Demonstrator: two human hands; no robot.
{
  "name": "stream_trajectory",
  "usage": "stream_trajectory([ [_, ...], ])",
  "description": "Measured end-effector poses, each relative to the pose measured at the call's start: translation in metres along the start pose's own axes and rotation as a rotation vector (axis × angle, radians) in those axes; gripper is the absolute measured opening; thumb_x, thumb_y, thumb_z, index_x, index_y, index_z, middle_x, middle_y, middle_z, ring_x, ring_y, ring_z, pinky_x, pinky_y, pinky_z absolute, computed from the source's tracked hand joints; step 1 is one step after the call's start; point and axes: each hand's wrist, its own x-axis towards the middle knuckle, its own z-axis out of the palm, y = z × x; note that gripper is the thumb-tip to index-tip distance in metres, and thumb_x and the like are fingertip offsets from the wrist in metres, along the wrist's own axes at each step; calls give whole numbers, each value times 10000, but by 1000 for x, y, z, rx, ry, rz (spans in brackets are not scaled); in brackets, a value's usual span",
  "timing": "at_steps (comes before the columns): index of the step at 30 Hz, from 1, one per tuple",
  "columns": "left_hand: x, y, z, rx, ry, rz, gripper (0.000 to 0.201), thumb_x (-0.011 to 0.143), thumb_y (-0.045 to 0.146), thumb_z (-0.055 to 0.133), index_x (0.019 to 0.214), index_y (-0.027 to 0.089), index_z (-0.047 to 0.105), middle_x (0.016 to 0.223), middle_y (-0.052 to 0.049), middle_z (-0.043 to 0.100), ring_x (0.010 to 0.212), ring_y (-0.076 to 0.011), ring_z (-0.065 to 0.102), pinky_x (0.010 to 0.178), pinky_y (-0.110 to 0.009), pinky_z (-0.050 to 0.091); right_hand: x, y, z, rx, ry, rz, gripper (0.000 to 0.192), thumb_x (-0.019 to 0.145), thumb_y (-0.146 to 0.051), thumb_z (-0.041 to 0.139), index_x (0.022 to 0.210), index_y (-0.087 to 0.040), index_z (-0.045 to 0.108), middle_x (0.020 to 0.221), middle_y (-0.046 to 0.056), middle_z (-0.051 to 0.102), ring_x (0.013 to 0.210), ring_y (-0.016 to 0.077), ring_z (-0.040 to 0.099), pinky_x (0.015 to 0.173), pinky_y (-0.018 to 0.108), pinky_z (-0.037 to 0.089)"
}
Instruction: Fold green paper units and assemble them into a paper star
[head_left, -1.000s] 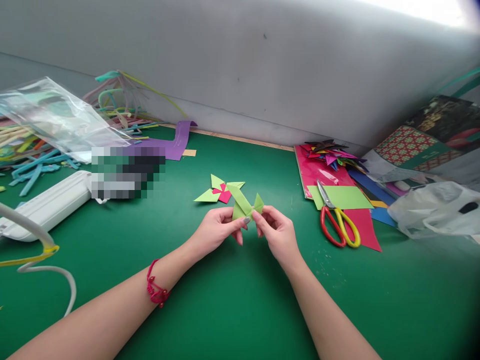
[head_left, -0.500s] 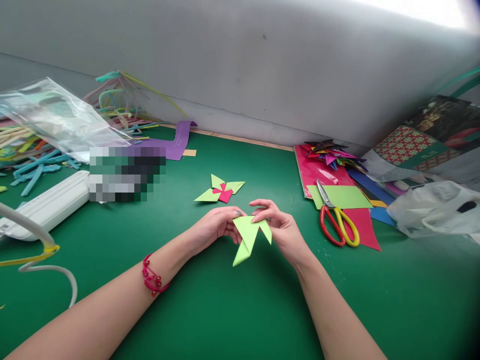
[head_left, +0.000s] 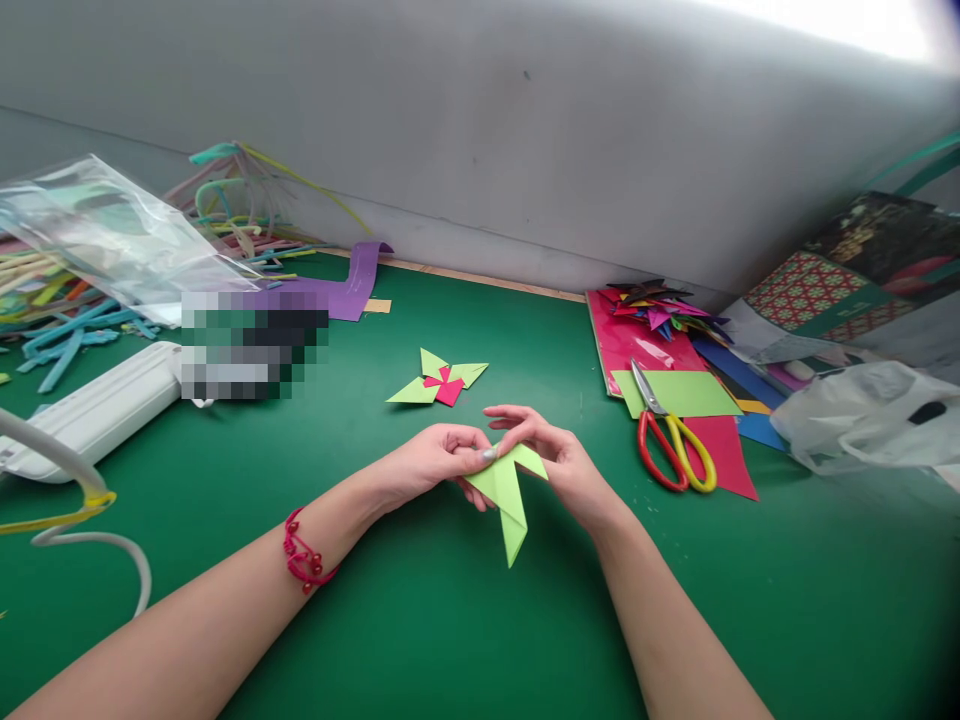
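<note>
A light-green folded paper piece (head_left: 508, 492) is held above the green table between both hands, its long point hanging toward me and a shorter flap to the right. My left hand (head_left: 444, 462) pinches its left corner, thumb on top. My right hand (head_left: 551, 455) grips the upper edge, fingertips close to the left thumb; part of the paper is hidden under the fingers. Just beyond the hands lies a folded paper figure (head_left: 442, 384) with light-green points and a pink-red centre.
Red-and-yellow-handled scissors (head_left: 676, 440) rest on green and red paper sheets at right, near a pile of folded colourful pieces (head_left: 664, 308). Plastic bags (head_left: 874, 415) lie farther right. At left are a white device (head_left: 94, 408), purple paper (head_left: 346, 298) and loose coloured strips (head_left: 67, 340).
The green paper has turned, so its long point has swung to the right and nearer to me. My left thumb and right fingers have come together on its upper edge.
</note>
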Motion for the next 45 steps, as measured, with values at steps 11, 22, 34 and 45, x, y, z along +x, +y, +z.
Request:
stream_trajectory([
  [11,6,-6,-8,-15,252,82,266,807,406,532,819,140,519,739,-64,690,673,-145,657,649,-237,495,-3,-2,-9,-383,111,-160,243,752,-89,543,828,-274,681,1301,-11,432,1205,207,387,983,375,353],
  [22,5,-3,0,89,222,62,344,772,471,538,856,138,552,778,-62,673,663,-177,651,623,-277,504,-3,-2,-8,-512,62,-164,226,770,-110,550,753,-283,694,1293,-23,445,1192,215,401,980,405,353],
  [34,8,-8,-6,100,363,94,317,771,442,554,816,129,563,757,-62,691,673,-175,650,645,-289,517,-3,7,-13,-770,31,-292,323,782,-95,532,908,-355,675,1292,-31,450,1212,215,369,981,438,356],
  [45,9,-10,-5,92,356,88,314,741,445,588,816,140,581,715,-30,677,680,-193,660,622,-284,520,-3,8,-15,-801,29,-302,285,788,-116,539,903,-336,676,1247,-24,498,1186,208,397,975,419,361],
])
